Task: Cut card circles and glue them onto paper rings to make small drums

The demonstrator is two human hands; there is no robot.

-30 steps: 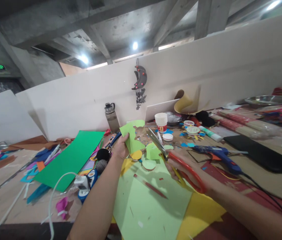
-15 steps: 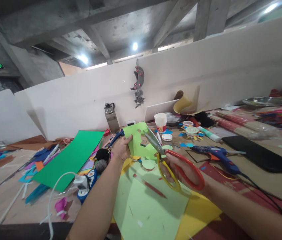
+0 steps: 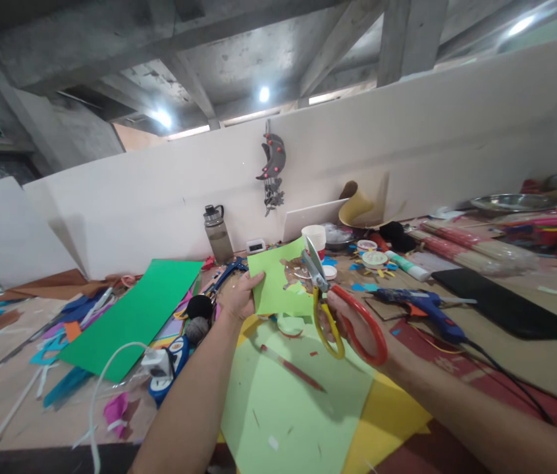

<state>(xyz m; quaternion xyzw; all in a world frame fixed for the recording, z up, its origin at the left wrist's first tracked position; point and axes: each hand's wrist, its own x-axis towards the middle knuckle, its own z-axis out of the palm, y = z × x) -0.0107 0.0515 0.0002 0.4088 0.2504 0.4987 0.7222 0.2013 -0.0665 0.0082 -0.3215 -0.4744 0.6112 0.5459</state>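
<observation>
My left hand (image 3: 242, 294) pinches the left edge of a bright green sheet of paper (image 3: 267, 284), which has a rounded piece cut out of it. In my right hand (image 3: 340, 322) is a pair of scissors (image 3: 365, 329) with one red and one yellow handle loop. Their blades point up and away at the right side of the sheet, slightly parted. Beneath both hands lies a pale green sheet (image 3: 291, 408) over yellow paper (image 3: 387, 415). A reddish-brown pencil (image 3: 293, 368) rests on the pale sheet, below a pale green disc (image 3: 290, 326).
To the right lie a blue glue gun (image 3: 421, 309) with a trailing cord and a black flat object (image 3: 505, 303). A dark green sheet (image 3: 130, 316), a white plug (image 3: 157, 363) and a black yarn ball (image 3: 199, 306) are at left. A bottle (image 3: 218, 236) and paper cups (image 3: 314, 238) stand behind.
The green sheet has turned and shifted right in my left hand, and its cut-out now shows more fully. The scissors have swung more upright, with the blades closer together.
</observation>
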